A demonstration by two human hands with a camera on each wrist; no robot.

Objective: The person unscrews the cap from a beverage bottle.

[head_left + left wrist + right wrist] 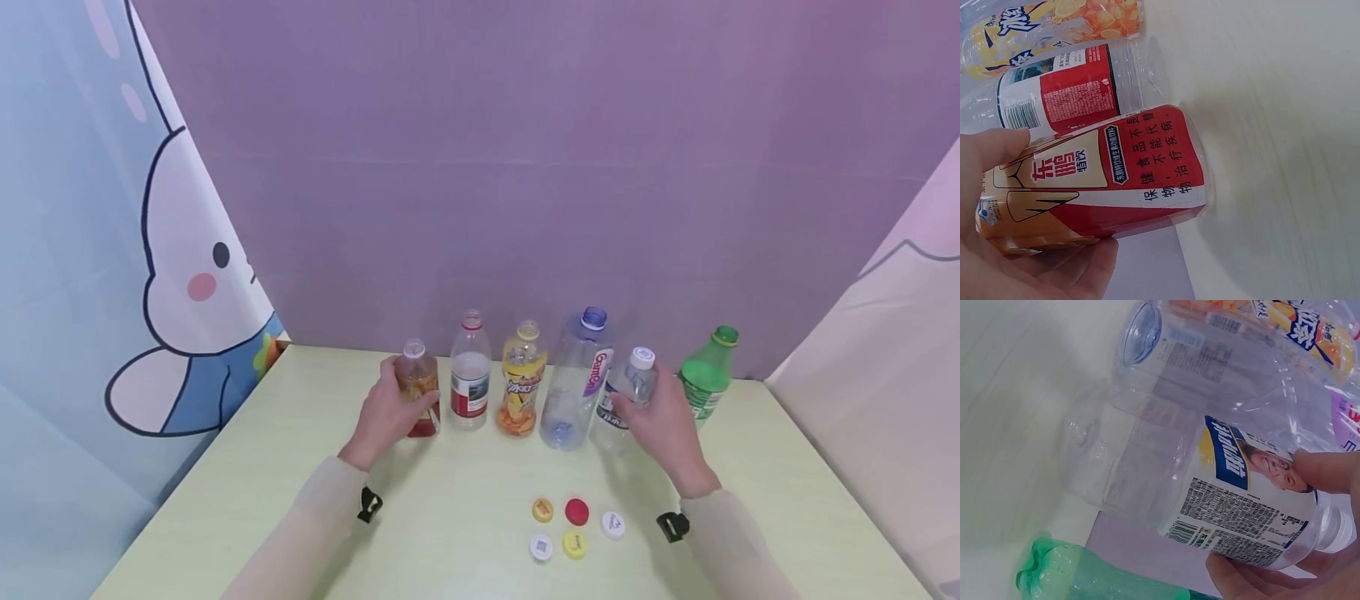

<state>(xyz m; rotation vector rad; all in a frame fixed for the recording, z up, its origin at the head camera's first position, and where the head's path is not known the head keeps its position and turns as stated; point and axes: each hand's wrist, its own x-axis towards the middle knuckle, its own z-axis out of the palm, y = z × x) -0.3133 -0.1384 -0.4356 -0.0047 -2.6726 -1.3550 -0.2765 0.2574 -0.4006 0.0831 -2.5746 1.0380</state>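
Observation:
At the left end of the bottle row, my left hand (pixel 386 417) grips an orange-and-red drink bottle (pixel 418 385), thumb on one side and fingers on the other. Its red lower label (pixel 1166 156) faces the left wrist view, base close to the table. Toward the right, my right hand (pixel 667 421) holds a clear bottle (pixel 636 383) with a white cap (pixel 642 358) at its neck. Thumb and fingers close around this bottle's printed label (pixel 1241 494) in the right wrist view, and its clear lower part shows below.
Between the hands stand a red-labelled bottle (pixel 470 387), a yellow-labelled bottle (pixel 521 383) and a tall clear bottle (pixel 573 392) with a blue neck. A green bottle (pixel 707 375) stands beyond my right hand. Several loose caps, including a red cap (pixel 577 512), lie on the table (pixel 450 533).

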